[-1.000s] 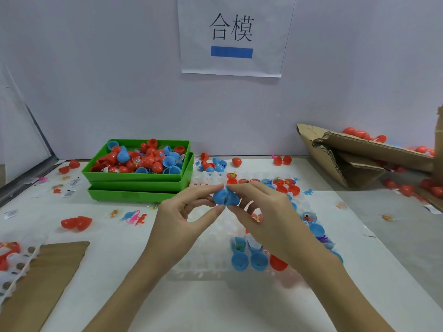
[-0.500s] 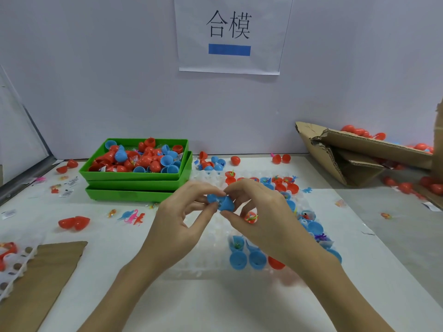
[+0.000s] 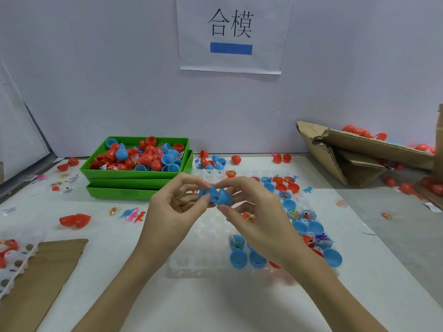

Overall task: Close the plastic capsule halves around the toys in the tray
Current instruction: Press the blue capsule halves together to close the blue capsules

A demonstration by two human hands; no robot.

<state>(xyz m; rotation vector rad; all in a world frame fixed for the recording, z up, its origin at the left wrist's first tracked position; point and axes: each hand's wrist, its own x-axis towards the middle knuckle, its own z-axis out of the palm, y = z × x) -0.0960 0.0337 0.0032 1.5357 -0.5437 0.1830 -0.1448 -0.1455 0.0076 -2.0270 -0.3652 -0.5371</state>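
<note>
Left hand: the left hand (image 3: pixel 175 209) is up over the desk (image 3: pixel 148 303) with its thumb and fingers pinching the left half of a blue capsule (image 3: pixel 215 197).
Right hand: the right hand (image 3: pixel 259 219) pinches the right half of the same capsule between thumb and fingers.
Blue capsule: it sits between both hands, above the clear tray (image 3: pixel 203 264). The two halves are not shut all the way. A dark gap shows in the middle, with something small inside that is too tiny to make out.
Clear tray: it lies flat on the desk under the hands. Blue and red capsule halves (image 3: pixel 238 259) sit in its cups on the right side, some with little toys in them.
Green trays: two green trays (image 3: pixel 134 182) are stacked at the back left, the top one full of red and blue halves.
Cardboard box: a bent cardboard box (image 3: pixel 347 161) lies at the back right with red capsules by it.
Loose bits: a red capsule (image 3: pixel 74 220) and small toy dinosaurs (image 3: pixel 133 214) lie on the desk to the left.
</note>
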